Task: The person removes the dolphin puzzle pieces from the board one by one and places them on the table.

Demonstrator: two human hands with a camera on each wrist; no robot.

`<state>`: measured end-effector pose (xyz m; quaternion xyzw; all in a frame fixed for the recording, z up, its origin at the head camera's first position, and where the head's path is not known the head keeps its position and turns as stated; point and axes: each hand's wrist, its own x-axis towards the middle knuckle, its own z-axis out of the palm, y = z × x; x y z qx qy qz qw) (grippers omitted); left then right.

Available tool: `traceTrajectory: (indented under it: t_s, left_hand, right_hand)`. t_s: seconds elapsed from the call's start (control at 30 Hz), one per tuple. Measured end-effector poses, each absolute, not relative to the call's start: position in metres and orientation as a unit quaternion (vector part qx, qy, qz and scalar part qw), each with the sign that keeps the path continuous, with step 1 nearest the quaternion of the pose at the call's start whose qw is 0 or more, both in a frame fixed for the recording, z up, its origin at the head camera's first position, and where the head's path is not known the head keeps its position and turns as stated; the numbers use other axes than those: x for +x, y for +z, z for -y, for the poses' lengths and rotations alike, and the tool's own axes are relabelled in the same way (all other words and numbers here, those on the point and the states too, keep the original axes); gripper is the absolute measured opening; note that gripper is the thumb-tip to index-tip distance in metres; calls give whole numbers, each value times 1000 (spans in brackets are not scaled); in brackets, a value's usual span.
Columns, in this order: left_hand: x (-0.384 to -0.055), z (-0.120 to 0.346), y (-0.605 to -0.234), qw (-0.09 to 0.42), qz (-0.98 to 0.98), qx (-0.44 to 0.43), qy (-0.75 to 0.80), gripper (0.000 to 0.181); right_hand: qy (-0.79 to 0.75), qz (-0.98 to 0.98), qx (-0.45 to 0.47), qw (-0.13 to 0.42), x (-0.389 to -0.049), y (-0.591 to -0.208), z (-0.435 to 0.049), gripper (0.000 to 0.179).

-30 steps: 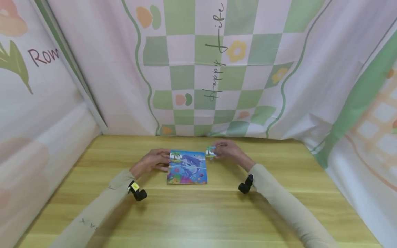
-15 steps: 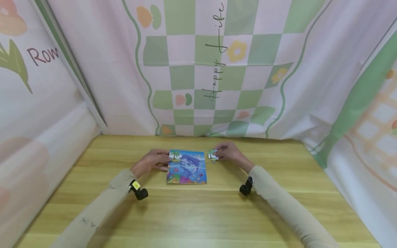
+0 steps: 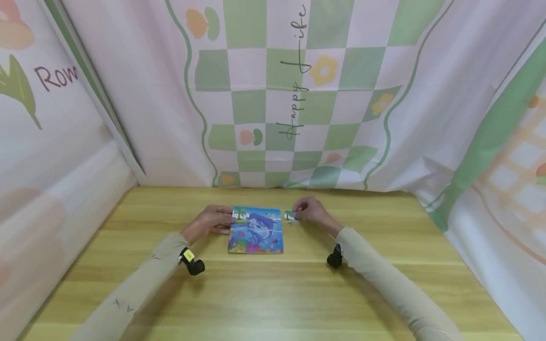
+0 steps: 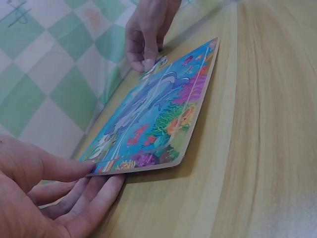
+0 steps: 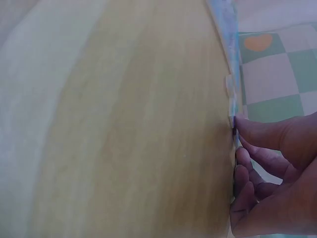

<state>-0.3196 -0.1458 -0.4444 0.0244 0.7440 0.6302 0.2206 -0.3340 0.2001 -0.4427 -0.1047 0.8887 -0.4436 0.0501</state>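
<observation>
A dolphin jigsaw puzzle board in a flat frame lies at the far middle of the table, with blue sea and coral printed on it. My left hand grips its left edge; the left wrist view has the thumb on top and the other fingers under the edge. Just beyond the board's upper right side, my right hand pinches a small puzzle piece with a palm tree on it. In the right wrist view that piece shows nearly edge-on at the thumb tip, low over the tabletop.
The wooden table stretches toward the front. A checked green and white curtain hangs right behind its back edge, close to both hands. Black wrist cameras are strapped to both sleeves.
My right hand has lowered the puzzle piece slightly, first a little right, then back left beside the board. My left hand keeps its grip on the board's edge.
</observation>
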Motion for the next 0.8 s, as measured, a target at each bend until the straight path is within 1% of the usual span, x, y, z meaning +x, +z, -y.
traceTrajectory:
  t_s: [0.3, 0.5, 0.6, 0.7, 0.8]
  left_hand:
    - [-317, 147, -451, 210, -741, 46, 637, 55]
    - [-317, 146, -451, 212, -744, 27, 633, 57]
    - [-318, 143, -451, 210, -748, 16, 629, 57]
    - [-318, 141, -451, 208, -751, 5, 627, 56]
    - [-318, 141, -451, 208, -751, 5, 626, 57]
  right_hand:
    - [-418, -896, -143, 48, -337, -443, -201, 12]
    - [-431, -890, -135, 65, -340, -441, -203, 13]
    - [-440, -886, -132, 64, -341, -440, -203, 13]
    - [-434, -888, -139, 62, -341, -439, -203, 16]
    - [-407, -896, -165, 64, -341, -438, -202, 20]
